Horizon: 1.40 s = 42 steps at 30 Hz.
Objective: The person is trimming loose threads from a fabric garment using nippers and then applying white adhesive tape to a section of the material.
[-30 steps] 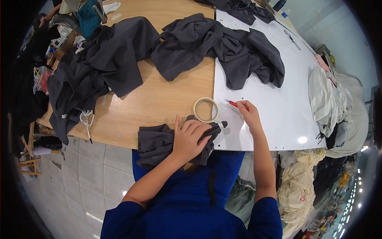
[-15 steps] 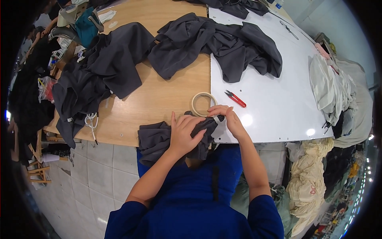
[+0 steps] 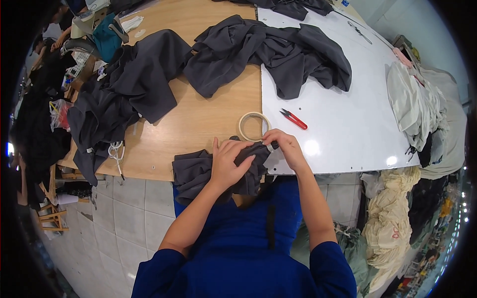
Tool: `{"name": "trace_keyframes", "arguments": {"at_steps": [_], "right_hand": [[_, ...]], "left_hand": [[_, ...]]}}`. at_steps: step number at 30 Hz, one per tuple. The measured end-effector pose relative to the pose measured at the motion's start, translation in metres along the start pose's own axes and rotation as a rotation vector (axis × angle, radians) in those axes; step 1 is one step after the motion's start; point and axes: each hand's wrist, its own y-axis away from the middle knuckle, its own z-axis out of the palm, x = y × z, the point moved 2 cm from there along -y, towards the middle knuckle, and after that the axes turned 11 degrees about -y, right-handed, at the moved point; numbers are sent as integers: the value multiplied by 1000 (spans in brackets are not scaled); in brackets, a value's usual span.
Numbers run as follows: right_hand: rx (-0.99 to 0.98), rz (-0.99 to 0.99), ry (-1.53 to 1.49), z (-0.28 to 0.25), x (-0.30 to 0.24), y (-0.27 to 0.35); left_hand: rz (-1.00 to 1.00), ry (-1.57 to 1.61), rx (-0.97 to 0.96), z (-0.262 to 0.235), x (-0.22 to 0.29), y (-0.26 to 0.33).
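Bunched dark grey cloth [image 3: 191, 171] hangs partly over the table's near edge in front of me. My left hand [image 3: 228, 161] grips it from above, the thumb apart from the fingers and the little finger raised. At the cloth's right end, my right hand [image 3: 288, 149] has its fingers bent in a pinch on the fabric. A short pale strip [image 3: 270, 148] shows on the cloth beside the right fingertips. Just beyond the hands lies a roll of cream tape [image 3: 240, 127]. Red thread snips [image 3: 295, 119] rest to its right, blades pointing far left.
Larger heaps of dark grey cloth [image 3: 149, 74] spread across the table's far side. A white cord [image 3: 116, 151] hangs at the left edge. Scissors [image 3: 358, 32] lie far right on the white tabletop. Pale fabric piles [image 3: 415, 99] stand right. People are at work far left.
The right fingers have bent inward and drawn closer together on the end of the cloth. My left hand stays on the cloth almost unmoved. The view has shifted slightly.
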Motion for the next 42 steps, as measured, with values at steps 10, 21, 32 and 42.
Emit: {"name": "trace_keyframes", "arguments": {"at_steps": [10, 21, 32, 42], "right_hand": [[222, 258, 106, 20, -3, -5], [247, 208, -16, 28, -16, -20], [446, -330, 916, -5, -16, 15], [802, -101, 1438, -70, -11, 55]], "left_hand": [[36, -88, 85, 0, -3, 6], [-144, 55, 154, -17, -24, 9], [-551, 1398, 418, -104, -6, -20], [-758, 1324, 446, -86, -81, -8]]}}
